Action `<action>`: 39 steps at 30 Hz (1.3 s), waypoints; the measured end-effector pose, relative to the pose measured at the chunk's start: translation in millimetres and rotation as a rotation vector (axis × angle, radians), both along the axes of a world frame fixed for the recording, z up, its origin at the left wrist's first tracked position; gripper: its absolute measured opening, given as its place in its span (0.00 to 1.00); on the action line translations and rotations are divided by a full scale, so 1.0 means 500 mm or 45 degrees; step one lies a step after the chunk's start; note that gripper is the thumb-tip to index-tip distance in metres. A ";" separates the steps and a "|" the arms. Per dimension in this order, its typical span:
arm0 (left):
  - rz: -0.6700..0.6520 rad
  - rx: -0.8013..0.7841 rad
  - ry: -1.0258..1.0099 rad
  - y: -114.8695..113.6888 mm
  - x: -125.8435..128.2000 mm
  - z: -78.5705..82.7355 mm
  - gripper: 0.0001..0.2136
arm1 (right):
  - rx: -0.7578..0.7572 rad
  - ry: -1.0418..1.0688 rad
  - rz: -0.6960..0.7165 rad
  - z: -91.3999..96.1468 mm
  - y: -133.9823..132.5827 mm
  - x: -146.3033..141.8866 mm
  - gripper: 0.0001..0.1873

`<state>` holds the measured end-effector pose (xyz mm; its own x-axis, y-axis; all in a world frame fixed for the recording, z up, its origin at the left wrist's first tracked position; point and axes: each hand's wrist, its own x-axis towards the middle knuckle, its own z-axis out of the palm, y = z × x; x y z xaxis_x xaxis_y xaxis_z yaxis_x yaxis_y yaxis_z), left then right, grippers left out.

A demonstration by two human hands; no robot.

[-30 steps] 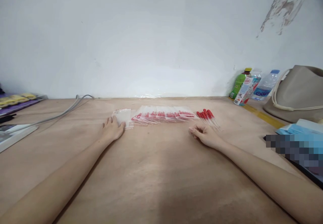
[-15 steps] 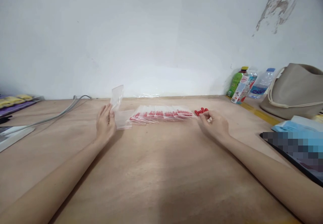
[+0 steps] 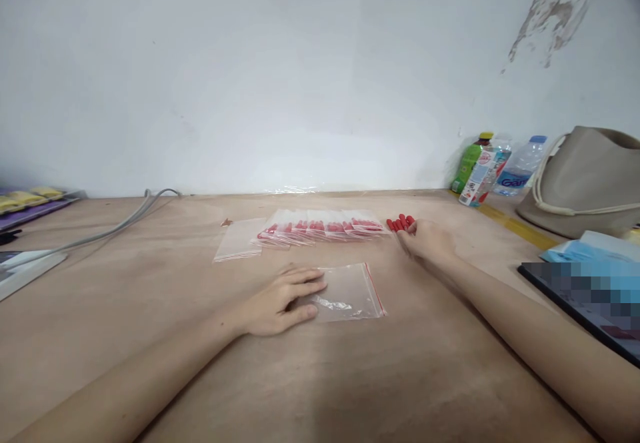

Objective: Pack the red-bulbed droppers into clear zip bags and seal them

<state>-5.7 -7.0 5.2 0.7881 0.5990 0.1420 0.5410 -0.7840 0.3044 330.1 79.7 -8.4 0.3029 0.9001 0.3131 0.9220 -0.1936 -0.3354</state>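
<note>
My left hand (image 3: 280,300) lies flat, fingers stretched out, on the left end of an empty clear zip bag (image 3: 350,291) with a red seal strip, in the middle of the brown table (image 3: 320,376). My right hand (image 3: 425,238) rests on the loose red-capped droppers (image 3: 399,222) at the right end of the row; its fingers are curled over them and what they grip is hidden. A row of filled bags (image 3: 323,226) with red-capped droppers lies behind. A stack of empty clear bags (image 3: 239,246) sits to their left.
A white wall runs behind the table. A grey cable (image 3: 115,224) and trays (image 3: 30,200) lie at the left. Bottles (image 3: 487,166), a beige bag (image 3: 587,183) and a blue packet (image 3: 580,253) stand at the right.
My left hand lifted one empty bag off the stack and brought it down onto the table in front of me. My right hand moved onto the loose droppers and stays there.
</note>
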 end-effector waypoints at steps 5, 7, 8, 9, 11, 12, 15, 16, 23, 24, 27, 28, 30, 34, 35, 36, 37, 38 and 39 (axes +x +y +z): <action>0.065 0.034 0.054 -0.003 0.006 -0.013 0.24 | -0.033 0.167 -0.011 0.020 0.002 0.006 0.14; 0.112 0.034 0.042 -0.001 0.007 -0.014 0.24 | 0.035 0.206 -0.010 0.027 -0.001 0.005 0.14; 0.136 0.034 0.027 0.000 0.006 -0.014 0.23 | 0.114 0.251 0.014 0.029 -0.004 0.001 0.13; 0.156 0.033 0.014 0.003 0.005 -0.014 0.23 | 0.218 0.341 0.074 0.030 -0.008 -0.006 0.13; 0.170 0.026 -0.004 0.009 0.001 -0.014 0.23 | 0.428 0.675 0.286 0.025 -0.021 -0.029 0.14; 0.162 0.023 -0.008 0.012 -0.001 -0.014 0.23 | 0.510 0.900 0.421 0.019 -0.030 -0.044 0.15; 0.130 0.024 -0.007 0.020 -0.007 -0.015 0.23 | 0.481 1.391 0.636 -0.003 -0.063 -0.095 0.24; 0.127 0.026 -0.006 0.021 -0.008 -0.015 0.23 | 0.436 1.459 0.680 -0.010 -0.074 -0.110 0.28; 0.143 0.036 0.051 0.018 -0.008 -0.013 0.23 | 0.262 1.664 0.690 -0.022 -0.107 -0.145 0.37; 0.143 0.039 0.057 0.018 -0.007 -0.012 0.23 | 0.223 1.706 0.682 -0.021 -0.107 -0.146 0.34; 0.137 0.048 0.051 0.017 -0.007 -0.011 0.23 | 0.114 1.828 0.668 -0.021 -0.108 -0.149 0.24; 0.137 0.049 0.046 0.017 -0.007 -0.011 0.23 | 0.089 1.861 0.666 -0.022 -0.108 -0.149 0.21; 0.142 0.042 0.040 0.017 -0.006 -0.011 0.23 | 0.033 1.917 0.662 -0.024 -0.107 -0.147 0.16; 0.140 0.039 0.038 0.016 -0.006 -0.012 0.24 | -0.184 2.078 0.668 -0.023 -0.102 -0.131 0.06; 0.133 0.039 0.037 0.016 -0.006 -0.012 0.24 | -0.247 2.122 0.681 -0.021 -0.101 -0.127 0.04; 0.127 0.037 0.036 0.016 -0.006 -0.012 0.24 | -0.303 2.157 0.699 -0.020 -0.099 -0.123 0.02; 0.125 0.034 0.034 0.015 -0.006 -0.012 0.24 | -0.347 2.178 0.724 -0.019 -0.098 -0.119 0.02; 0.123 0.031 0.030 0.015 -0.006 -0.011 0.24 | -0.376 2.180 0.755 -0.018 -0.096 -0.116 0.02; 0.123 0.029 0.026 0.015 -0.006 -0.011 0.24 | -0.395 2.164 0.791 -0.018 -0.095 -0.114 0.02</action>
<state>-8.5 0.6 -0.2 0.7295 0.6694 0.1406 0.6206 -0.7342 0.2754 273.3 32.2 -17.6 -0.2828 0.9516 -0.1202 -0.3822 -0.2267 -0.8958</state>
